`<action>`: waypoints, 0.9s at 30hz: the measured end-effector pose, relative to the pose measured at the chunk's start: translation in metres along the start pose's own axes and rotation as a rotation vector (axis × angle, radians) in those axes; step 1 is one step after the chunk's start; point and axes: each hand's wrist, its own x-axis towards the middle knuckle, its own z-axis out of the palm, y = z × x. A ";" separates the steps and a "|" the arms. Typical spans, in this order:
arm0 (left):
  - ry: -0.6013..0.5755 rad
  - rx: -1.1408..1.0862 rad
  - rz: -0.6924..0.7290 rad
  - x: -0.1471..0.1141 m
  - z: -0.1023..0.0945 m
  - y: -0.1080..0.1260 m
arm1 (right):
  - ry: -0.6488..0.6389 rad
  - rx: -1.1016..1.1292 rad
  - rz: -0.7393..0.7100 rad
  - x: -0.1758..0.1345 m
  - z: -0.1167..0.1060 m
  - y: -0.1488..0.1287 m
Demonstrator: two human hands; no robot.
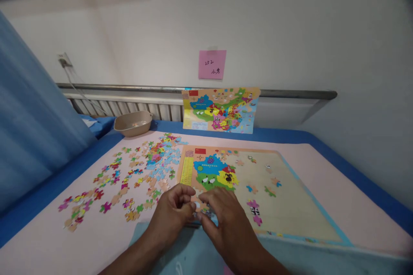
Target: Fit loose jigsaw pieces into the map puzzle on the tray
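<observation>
Both sets of fingers meet over a small puzzle piece (200, 211), left hand (172, 215) and right hand (222, 219) pinching it together at the near edge of the puzzle board (290, 197). Loose pieces (129, 176) are scattered off to the left, a beige bowl (133, 123) sits farther back, and the reference map (221, 109) leans against the wall beyond.
</observation>
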 end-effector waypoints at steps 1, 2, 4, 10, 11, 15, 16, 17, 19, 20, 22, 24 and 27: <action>-0.004 0.010 0.003 0.000 0.000 0.000 | 0.003 -0.012 -0.007 0.000 0.000 0.000; -0.006 0.017 0.002 0.000 -0.001 0.000 | 0.006 -0.025 -0.013 0.000 0.001 0.001; -0.008 0.017 -0.009 -0.001 -0.002 0.000 | 0.005 -0.044 -0.013 0.000 0.001 0.001; -0.002 -0.015 -0.031 -0.001 -0.003 0.000 | 0.015 -0.071 -0.003 -0.001 -0.001 0.001; -0.001 -0.019 -0.032 -0.001 -0.003 0.000 | 0.016 -0.075 -0.004 -0.001 -0.001 0.001; -0.001 -0.017 -0.005 -0.001 -0.005 -0.001 | 0.028 -0.085 -0.007 -0.001 -0.002 0.001; 0.001 -0.010 -0.001 -0.001 -0.005 0.000 | 0.032 -0.086 -0.007 0.000 -0.002 0.002; 0.005 -0.003 0.001 -0.001 -0.006 0.000 | 0.036 -0.085 -0.008 0.000 -0.002 0.002; 0.010 -0.004 -0.005 -0.001 -0.007 0.000 | 0.035 -0.082 -0.009 -0.001 -0.002 0.004; 0.010 -0.008 -0.007 -0.001 -0.007 -0.001 | 0.034 -0.082 -0.009 -0.001 -0.002 0.005; 0.007 -0.004 0.008 -0.001 -0.008 -0.002 | 0.036 -0.092 -0.006 -0.001 -0.002 0.006; 0.015 0.027 0.049 -0.001 -0.008 -0.003 | 0.041 -0.107 0.002 -0.001 -0.002 0.006; 0.040 0.114 0.113 -0.004 -0.010 -0.003 | 0.032 -0.125 0.009 -0.001 -0.003 0.007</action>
